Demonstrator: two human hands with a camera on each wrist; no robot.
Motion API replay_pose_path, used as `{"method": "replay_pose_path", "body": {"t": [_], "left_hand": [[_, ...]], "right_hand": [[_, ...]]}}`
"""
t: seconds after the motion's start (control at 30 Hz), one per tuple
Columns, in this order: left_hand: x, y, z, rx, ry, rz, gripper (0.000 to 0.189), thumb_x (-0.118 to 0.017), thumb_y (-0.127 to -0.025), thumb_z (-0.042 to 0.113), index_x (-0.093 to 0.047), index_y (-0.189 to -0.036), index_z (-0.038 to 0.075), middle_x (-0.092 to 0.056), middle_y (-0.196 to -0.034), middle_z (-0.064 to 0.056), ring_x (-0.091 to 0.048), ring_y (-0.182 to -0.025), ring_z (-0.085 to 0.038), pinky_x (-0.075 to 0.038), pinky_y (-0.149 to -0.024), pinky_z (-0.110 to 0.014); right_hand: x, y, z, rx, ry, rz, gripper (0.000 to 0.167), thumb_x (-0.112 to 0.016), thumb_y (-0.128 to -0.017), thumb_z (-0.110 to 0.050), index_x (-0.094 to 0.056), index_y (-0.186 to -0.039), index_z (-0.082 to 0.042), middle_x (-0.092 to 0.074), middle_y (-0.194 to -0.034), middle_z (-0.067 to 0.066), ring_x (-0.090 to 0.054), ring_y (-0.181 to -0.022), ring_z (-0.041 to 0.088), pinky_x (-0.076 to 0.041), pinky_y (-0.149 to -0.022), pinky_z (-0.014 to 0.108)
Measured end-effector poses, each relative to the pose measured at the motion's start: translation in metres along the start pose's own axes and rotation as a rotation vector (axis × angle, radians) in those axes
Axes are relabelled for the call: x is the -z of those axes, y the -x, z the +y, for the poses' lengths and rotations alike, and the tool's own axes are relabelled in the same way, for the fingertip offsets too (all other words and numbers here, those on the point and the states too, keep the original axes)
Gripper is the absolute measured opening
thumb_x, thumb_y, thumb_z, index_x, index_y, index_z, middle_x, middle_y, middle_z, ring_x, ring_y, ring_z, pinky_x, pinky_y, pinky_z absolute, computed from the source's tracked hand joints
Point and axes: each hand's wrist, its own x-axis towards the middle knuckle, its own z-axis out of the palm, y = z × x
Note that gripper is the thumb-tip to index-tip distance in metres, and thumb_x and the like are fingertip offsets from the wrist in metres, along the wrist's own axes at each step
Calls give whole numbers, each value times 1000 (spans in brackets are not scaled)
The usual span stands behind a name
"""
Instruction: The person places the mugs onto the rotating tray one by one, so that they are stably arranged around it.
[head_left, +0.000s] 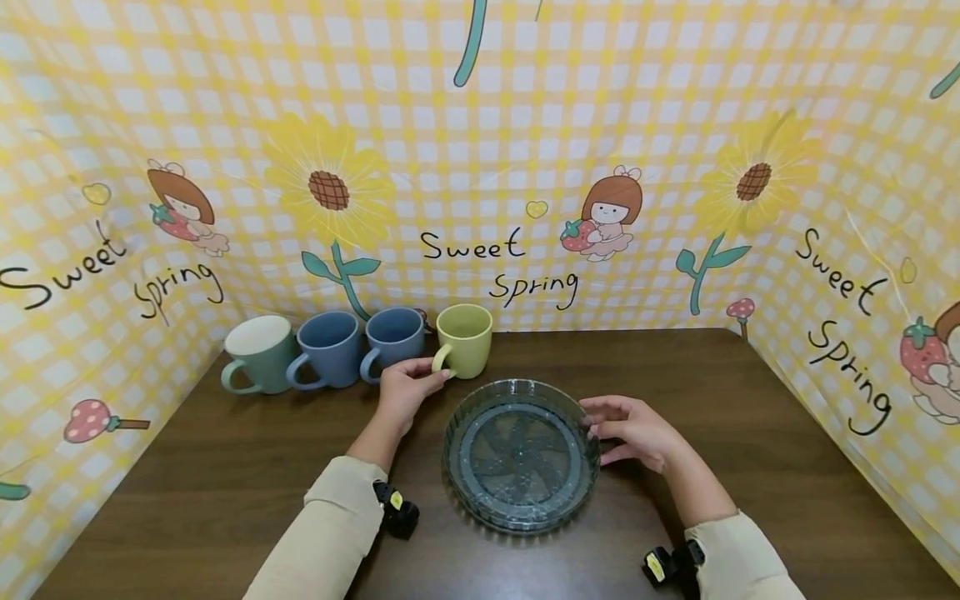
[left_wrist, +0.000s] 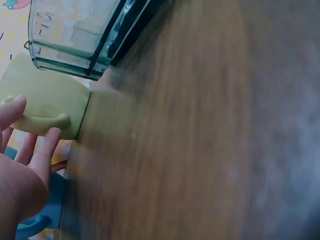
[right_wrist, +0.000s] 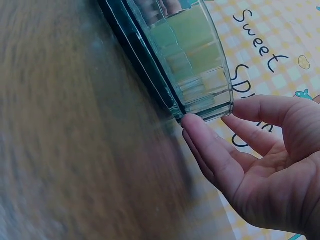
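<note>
My left hand pinches the handle of the yellow-green mug, thumb on one side and fingers on the other. The mug stands upright on the brown wooden table, just beyond the clear grey-green round dish. My right hand is spread, its extended fingers and thumb at the dish's right side without wrapping round it. Left of my mug, a row holds the nearer blue mug, another blue mug and a green mug with a white inside.
</note>
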Motion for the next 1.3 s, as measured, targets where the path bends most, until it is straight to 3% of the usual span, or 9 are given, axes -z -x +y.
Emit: {"method": "replay_pose_path", "body": {"t": [0.17,0.4,1.3], "left_hand": [[-4,-1,0,7,53,50,31,-77,-79,-7,-68,-109,-11,-67,-90,-9,-66,-74,-10,-58,-71,-23],[-4,-1,-1,40,89,112,32,-75,-81,-8,-67,-111,-12,-64,-91,-12,-67,-73,-11,-59,-70,-24],[2,9,0,-34,86,72,30,-73,-84,-6,-65,-112,-15,-69,-89,-11,-69,-75,-12,-59,-70,-26]], "right_hand": [[1,0,0,-3,-6,4,51,-59,-92,0,-42,-140,9,-54,-126,27,-59,-95,23,-61,-67,41],[0,-1,1,0,-8,1,52,-60,-92,0,-42,-139,9,-55,-125,26,-60,-95,23,-60,-67,40],[0,-1,1,5,6,13,51,-61,-92,0,-44,-139,8,-57,-124,26,-60,-94,23,-61,-68,39]]}}
